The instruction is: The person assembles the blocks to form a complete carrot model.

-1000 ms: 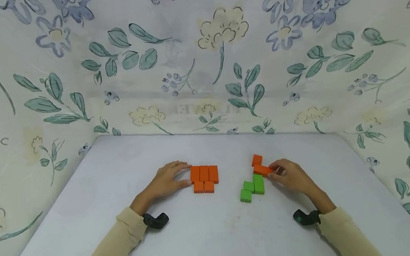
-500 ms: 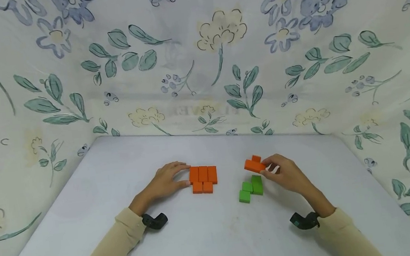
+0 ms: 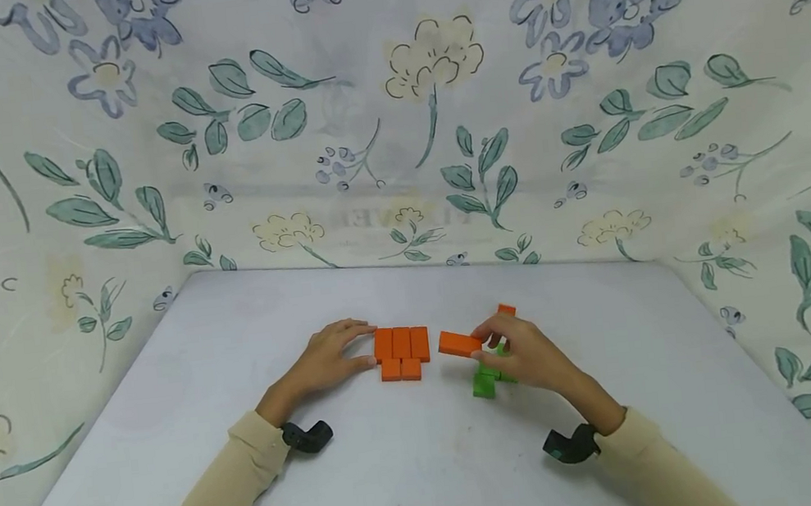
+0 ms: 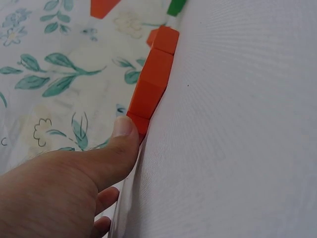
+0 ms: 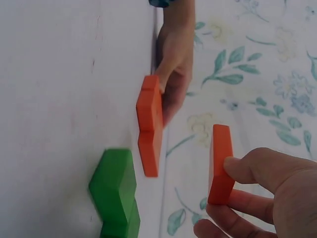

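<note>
My right hand (image 3: 535,359) pinches a long orange block (image 3: 455,344) between thumb and fingers, held up just right of a flat group of orange blocks (image 3: 402,344). That group has three long blocks standing side by side, with two shorter ones along their near edge. At its left side is my left hand (image 3: 324,360), thumb and forefinger at the two ends of the leftmost long block. In the left wrist view the thumb (image 4: 124,130) touches the orange end. The right wrist view shows the lifted block (image 5: 221,163) tilted in my fingers.
Green blocks (image 3: 484,385) lie on the white table (image 3: 413,466), partly hidden under my right hand. A small orange block (image 3: 506,308) lies behind that hand. Flower-patterned cloth (image 3: 367,166) hangs behind the table and along its sides.
My right hand has lifted the long orange block from beside the green blocks and carried it left toward the orange group. The left hand has stayed in place.
</note>
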